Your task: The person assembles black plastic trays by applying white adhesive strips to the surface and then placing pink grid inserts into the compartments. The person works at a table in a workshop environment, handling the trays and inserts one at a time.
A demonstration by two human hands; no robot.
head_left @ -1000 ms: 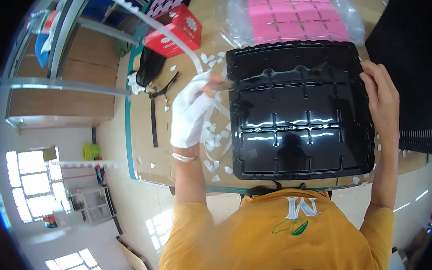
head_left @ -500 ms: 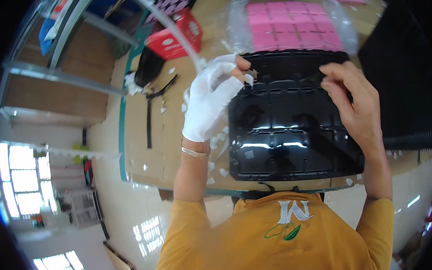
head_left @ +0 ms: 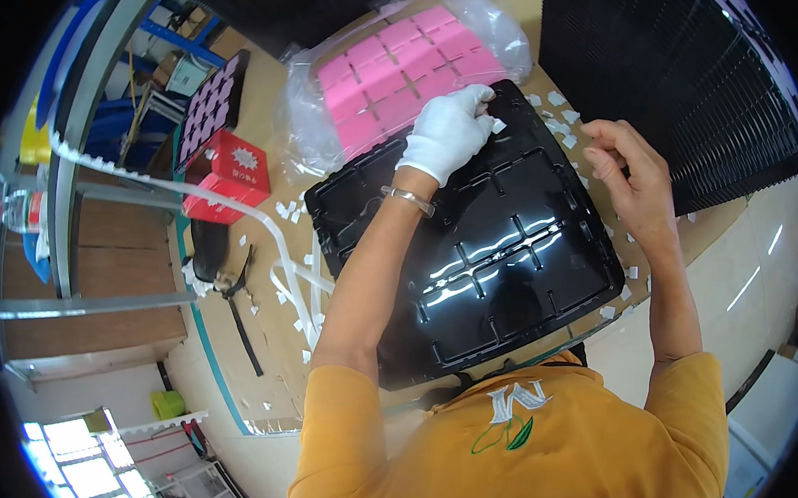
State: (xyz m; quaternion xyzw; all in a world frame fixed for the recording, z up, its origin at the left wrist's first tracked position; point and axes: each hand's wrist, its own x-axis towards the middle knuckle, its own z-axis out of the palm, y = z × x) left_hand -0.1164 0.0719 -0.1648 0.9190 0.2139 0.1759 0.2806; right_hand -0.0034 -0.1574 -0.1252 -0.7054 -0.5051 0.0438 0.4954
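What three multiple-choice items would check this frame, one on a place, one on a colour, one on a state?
1. Where do the pink pads lie?
A. In a clear bag beyond the black tray
B. Stacked inside the red box
C. Under the tray

2. What colour is the glove on the left hand?
A. Blue
B. White
C. Black

3. How is the right hand?
A. Gloved, flat on the tray
B. Bare, raised beside the tray's right edge
C. Gripping the red box

Answers: 1 A, the bag wraps the pads past the black tray. 2 B, the glove is plainly white. 3 B, it wears no glove.
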